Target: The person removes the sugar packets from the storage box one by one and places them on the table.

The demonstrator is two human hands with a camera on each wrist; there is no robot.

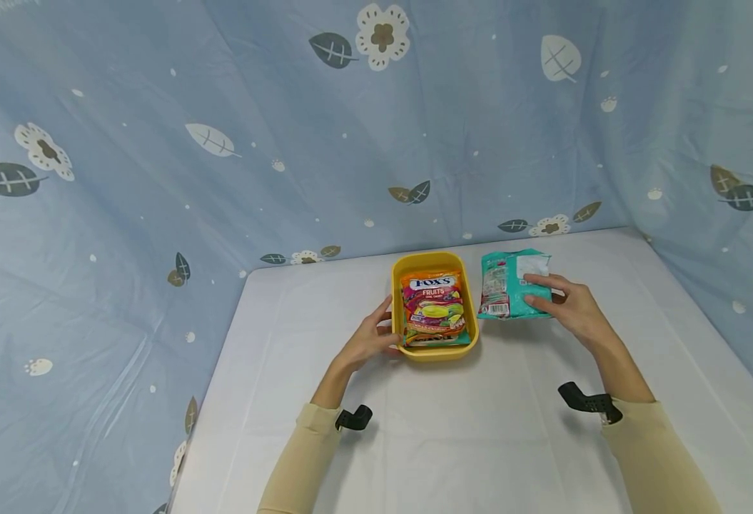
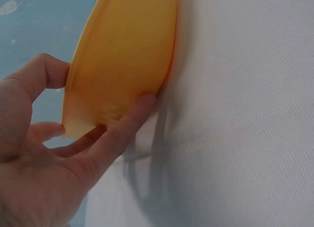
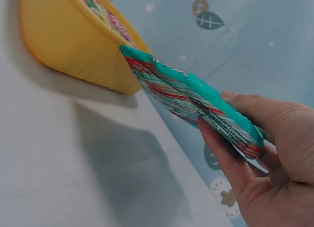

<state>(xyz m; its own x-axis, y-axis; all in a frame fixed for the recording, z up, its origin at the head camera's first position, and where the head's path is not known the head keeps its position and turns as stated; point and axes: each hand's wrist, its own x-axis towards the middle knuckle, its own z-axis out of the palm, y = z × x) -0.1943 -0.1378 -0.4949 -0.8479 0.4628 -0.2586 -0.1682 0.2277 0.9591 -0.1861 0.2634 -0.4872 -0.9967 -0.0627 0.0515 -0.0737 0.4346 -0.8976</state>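
Observation:
A yellow plastic basket (image 1: 436,355) with rounded corners stands on the table. Inside lies an orange and purple FOX'S Fruits candy bag (image 1: 435,307), with a teal package edge (image 1: 450,340) showing under it. My left hand (image 1: 370,341) holds the basket at its left side, fingers spread along the outer wall (image 2: 125,45). To the right of the basket, my right hand (image 1: 572,307) pinches a teal candy bag (image 1: 511,285) between thumb and fingers. In the right wrist view this bag (image 3: 181,92) is tilted and raised over the table, casting a shadow.
A white cloth covers the table (image 1: 453,442). Behind and at both sides hangs a blue curtain (image 1: 325,143) with leaf and flower prints, meeting the table's back edge close behind the basket. Each wrist carries a black camera mount (image 1: 587,400).

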